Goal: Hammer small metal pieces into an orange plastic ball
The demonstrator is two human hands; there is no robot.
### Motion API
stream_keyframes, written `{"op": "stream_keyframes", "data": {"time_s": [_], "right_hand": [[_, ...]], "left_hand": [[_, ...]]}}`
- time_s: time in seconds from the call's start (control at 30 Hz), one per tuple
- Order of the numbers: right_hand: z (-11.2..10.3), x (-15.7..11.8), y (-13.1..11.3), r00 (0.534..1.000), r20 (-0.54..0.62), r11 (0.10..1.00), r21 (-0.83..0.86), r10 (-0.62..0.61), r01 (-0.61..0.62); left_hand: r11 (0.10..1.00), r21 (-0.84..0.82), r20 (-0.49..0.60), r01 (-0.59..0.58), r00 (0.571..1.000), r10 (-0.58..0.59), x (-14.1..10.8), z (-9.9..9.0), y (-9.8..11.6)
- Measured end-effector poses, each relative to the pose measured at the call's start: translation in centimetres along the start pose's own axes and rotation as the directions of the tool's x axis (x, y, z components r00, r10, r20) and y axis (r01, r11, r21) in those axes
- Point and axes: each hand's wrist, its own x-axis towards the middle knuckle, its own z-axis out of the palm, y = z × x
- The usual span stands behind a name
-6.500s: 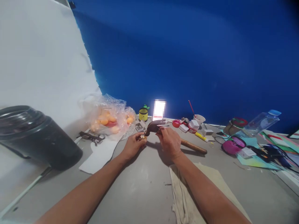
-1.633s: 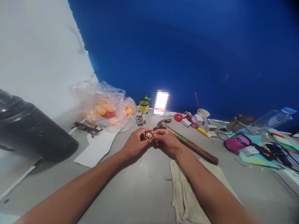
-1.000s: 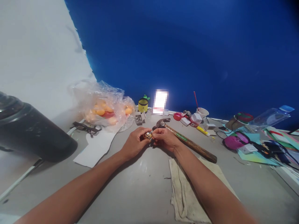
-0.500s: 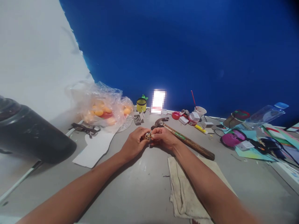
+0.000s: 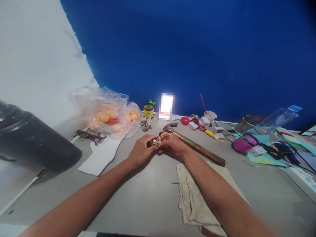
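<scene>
A small round ball bearing (image 5: 155, 142), brassy with shiny balls in it, is held up between my hands just above the table. My left hand (image 5: 142, 149) is closed on it from the left, fingers wrapped behind and thumb underneath. My right hand (image 5: 171, 144) has its thumb and fingertips pinched at the bearing's right edge; anything small between those tips is hidden. Right behind my right hand lies a claw hammer (image 5: 197, 148), its head near my fingertips. A small open box of steel balls (image 5: 144, 125) sits beyond my left hand.
Folded cloth (image 5: 197, 200) lies under my right forearm. White paper (image 5: 101, 158), eyeglasses (image 5: 90, 135) and a bag of orange fruit (image 5: 108, 117) are left, near a dark cylinder (image 5: 37, 141). A yellow tube (image 5: 211, 134), cup (image 5: 210, 116) and pink pouch (image 5: 244, 142) stand right.
The bearing has turned slightly, showing more of its shiny face. My right fingers have shifted a little at its edge. The whole view has moved slightly.
</scene>
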Motion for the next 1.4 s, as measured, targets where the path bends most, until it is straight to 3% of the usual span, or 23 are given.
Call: {"op": "stream_keyframes", "data": {"time_s": [0.17, 0.33, 0.5, 0.7, 0.8, 0.83, 0.9, 0.97, 1.03, 1.1, 1.17, 1.27, 1.4], "right_hand": [[-0.4, -0.2, 0.0, 0.998, 0.058, 1.0, 0.025, 0.007, -0.009], [-0.5, -0.1, 0.2, 0.995, 0.093, 1.0, 0.011, -0.027, 0.026], [0.0, 0.2, 0.5, 0.997, 0.032, 0.994, -0.092, -0.063, 0.066], [-0.2, 0.5, 0.6, 0.993, 0.044, 0.992, -0.045, -0.114, 0.116], [-0.2, 0.7, 0.6, 0.974, -0.077, 0.966, -0.162, -0.213, 0.199], [-0.2, 0.7, 0.5, 0.948, -0.147, 0.934, -0.268, -0.281, 0.235], [-0.1, 0.6, 0.1, 0.844, -0.268, 0.783, -0.57, -0.464, 0.249], [-0.1, 0.2, -0.3, 0.712, -0.284, 0.51, -0.852, -0.642, 0.12], [-0.3, -0.3, -0.9, 0.651, -0.231, 0.227, -0.97, -0.723, -0.093], [-0.6, -0.7, -1.2, 0.682, -0.214, 0.03, -0.962, -0.7, -0.271], [-1.0, -0.9, -1.4, 0.735, -0.253, -0.077, -0.921, -0.629, -0.383], [-1.5, -0.9, -1.3, 0.781, -0.316, -0.137, -0.882, -0.539, -0.451], [-1.9, -0.7, -1.1, 0.79, -0.333, -0.144, -0.875, -0.514, -0.462]], "left_hand": [[0.95, -0.251, 0.107, 0.184, 0.981, -0.161, 0.2, -0.1, 0.8], [0.909, -0.343, 0.14, 0.236, 0.97, -0.199, 0.3, -0.2, 1.4], [0.883, -0.401, 0.141, 0.245, 0.969, -0.204, 0.2, -0.1, 1.1], [0.818, -0.496, 0.181, 0.291, 0.956, -0.231, 0.3, -0.3, 0.8], [0.756, -0.565, 0.198, 0.332, 0.943, -0.266, 0.6, -0.6, 0.7], [0.74, -0.577, 0.187, 0.345, 0.938, -0.291, 0.7, -0.8, 0.7], [0.729, -0.584, 0.149, 0.357, 0.93, -0.336, 0.9, -1.1, 0.8], [0.736, -0.574, 0.127, 0.36, 0.927, -0.354, 1.1, -1.2, 0.8], [0.745, -0.562, 0.126, 0.36, 0.927, -0.353, 1.1, -1.3, 0.7], [0.744, -0.56, 0.125, 0.364, 0.925, -0.358, 1.2, -1.4, 0.5], [0.737, -0.571, 0.106, 0.363, 0.922, -0.372, 1.4, -1.4, 0.3], [0.727, -0.599, 0.062, 0.336, 0.924, -0.376, 1.7, -1.5, 0.0], [0.765, -0.581, 0.04, 0.278, 0.949, -0.314, 1.7, -1.8, -0.1]]}}
